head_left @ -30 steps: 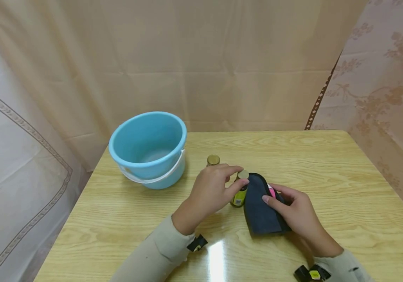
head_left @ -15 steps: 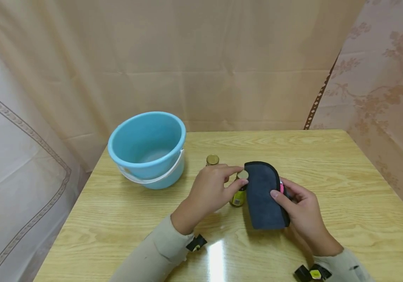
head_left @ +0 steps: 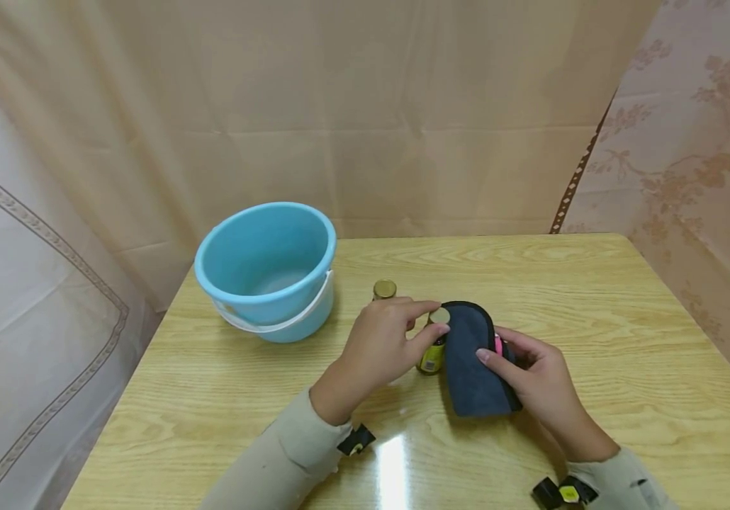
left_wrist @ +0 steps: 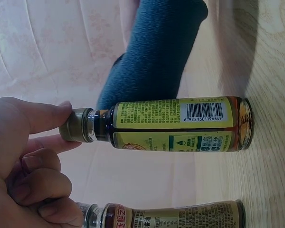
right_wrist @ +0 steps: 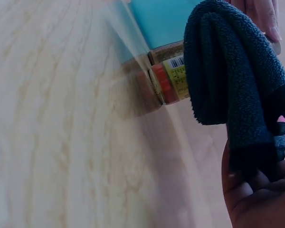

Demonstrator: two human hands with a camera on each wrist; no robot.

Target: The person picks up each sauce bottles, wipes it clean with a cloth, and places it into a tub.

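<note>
The left hand [head_left: 380, 338] pinches the dull gold screw cap [left_wrist: 77, 125] of a small brown glass bottle with a yellow-green label [left_wrist: 175, 124], thumb and forefinger closed on the cap while the bottle stands upright on the pale wood-grain table [head_left: 594, 297]. The right hand [head_left: 540, 379] grips a folded dark blue microfibre cloth [head_left: 473, 358], fingers curled round its right edge; a strip of pink shows at that edge. The cloth lies right against the bottle's right side and hides part of it in the head view; whether the two touch is hard to tell.

Just behind the left hand stands a second, similar bottle with a gold cap [head_left: 385, 289], its body mostly hidden by the fingers. A light blue plastic bucket with a white handle [head_left: 266, 265] sits near it at the table's left rear. Beige curtains [head_left: 403, 106] hang behind. The right wrist view is blurred at the table surface.
</note>
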